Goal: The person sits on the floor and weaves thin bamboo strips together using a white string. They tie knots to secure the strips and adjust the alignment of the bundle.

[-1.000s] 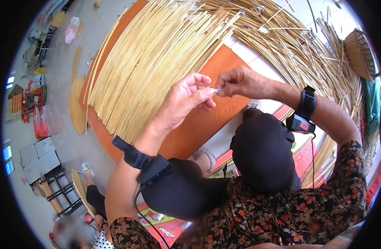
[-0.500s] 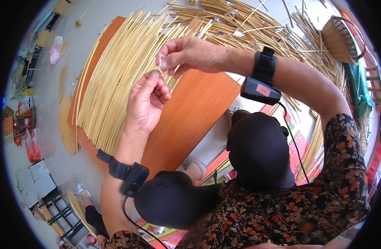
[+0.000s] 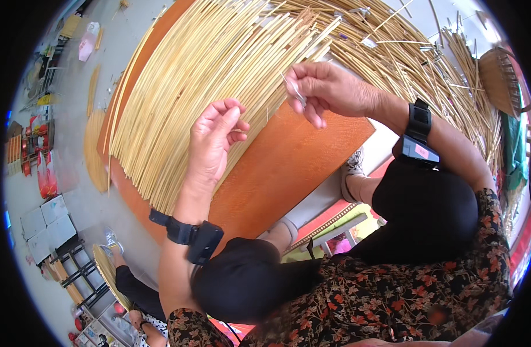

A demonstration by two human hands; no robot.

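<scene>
My right hand (image 3: 329, 92) is raised over the board, its thumb and forefinger pinching a thin whitish strand (image 3: 299, 95); the frame does not show whether it is thread or wire. To its left, apart from it, is my left hand (image 3: 214, 134), with thumb and forefinger pressed together and the other fingers curled. Whatever that pinch holds, if anything, is too small to make out. Beneath both hands, long pale yellow sticks (image 3: 179, 98) lie side by side in a dense layer across an orange-brown board (image 3: 288, 153).
Loose sticks (image 3: 392, 55) are heaped on the floor beyond the board. A woven basket (image 3: 499, 81) and green cloth (image 3: 514, 150) stand at the right. At lower left, another person's leg (image 3: 135, 292) shows near a round woven tray (image 3: 108, 277). My knees are close to the board's near edge.
My hands, close together before, are now apart. The right hand has moved right with the whitish strand. My right knee has swung outward to the right, and the view has shifted slightly.
</scene>
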